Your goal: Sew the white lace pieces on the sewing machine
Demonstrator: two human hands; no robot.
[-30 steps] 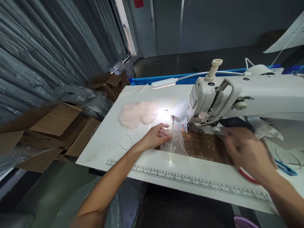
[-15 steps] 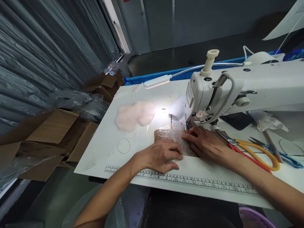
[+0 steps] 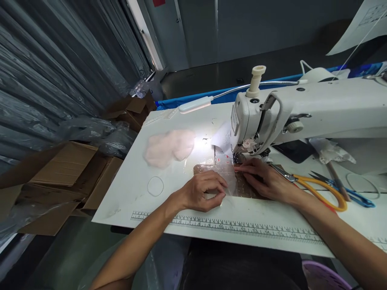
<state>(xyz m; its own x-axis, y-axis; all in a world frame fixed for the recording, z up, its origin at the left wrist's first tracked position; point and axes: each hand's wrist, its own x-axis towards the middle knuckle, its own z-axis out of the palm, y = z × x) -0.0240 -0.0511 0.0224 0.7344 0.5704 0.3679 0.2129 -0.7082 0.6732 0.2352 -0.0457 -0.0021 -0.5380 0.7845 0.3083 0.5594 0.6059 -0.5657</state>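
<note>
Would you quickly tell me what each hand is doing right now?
Left hand: fingers curled, pinching the clear plastic sheet.
Right hand: open, flat, pressing the sheet beside the needle.

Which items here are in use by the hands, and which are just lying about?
In use: left hand, right hand, clear plastic sheet, sewing machine.
Lying about: orange-handled scissors, blue-handled scissors, pink fabric pile, cardboard boxes.

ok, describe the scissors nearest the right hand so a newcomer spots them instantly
Start at the white sewing machine. Under its arm, on the white table, lie tools beside the right hand. The scissors have orange-yellow loop handles, unlike the blue-handled pair farther right.
</note>
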